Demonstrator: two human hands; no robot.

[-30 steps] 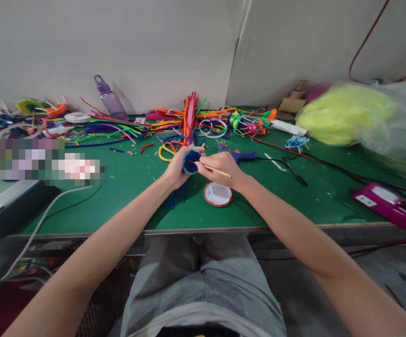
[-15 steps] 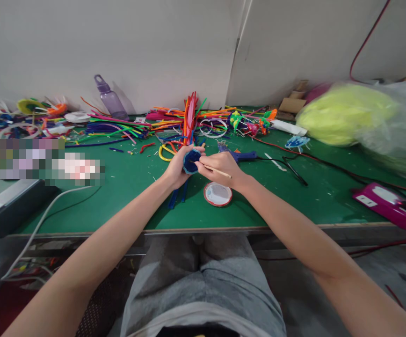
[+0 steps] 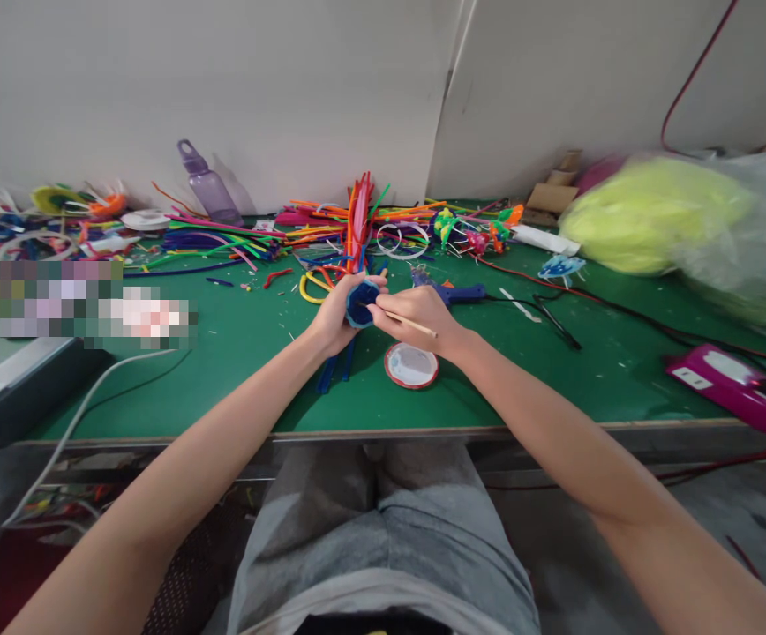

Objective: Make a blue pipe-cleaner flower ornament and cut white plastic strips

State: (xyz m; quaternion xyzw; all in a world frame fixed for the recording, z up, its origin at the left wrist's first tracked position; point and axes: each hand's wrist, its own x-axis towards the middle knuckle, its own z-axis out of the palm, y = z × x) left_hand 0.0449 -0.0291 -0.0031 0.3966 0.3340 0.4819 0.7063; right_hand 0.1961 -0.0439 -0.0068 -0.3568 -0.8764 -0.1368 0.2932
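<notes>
Hands (image 3: 424,312) hold blue piece (image 3: 360,306), stick (image 3: 416,324) (any print illegible).

The stick (image 3: 412,324) looks matt wooden, the bottle (image 3: 212,192) smooth, translucent plastic

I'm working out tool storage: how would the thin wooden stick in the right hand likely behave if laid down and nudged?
The wooden stick in the right hand looks straight, so it is probably stiff. Being slim, it should be light. Its shaft seems roughly round, so a nudge might set it rolling on the green tabletop.
</notes>
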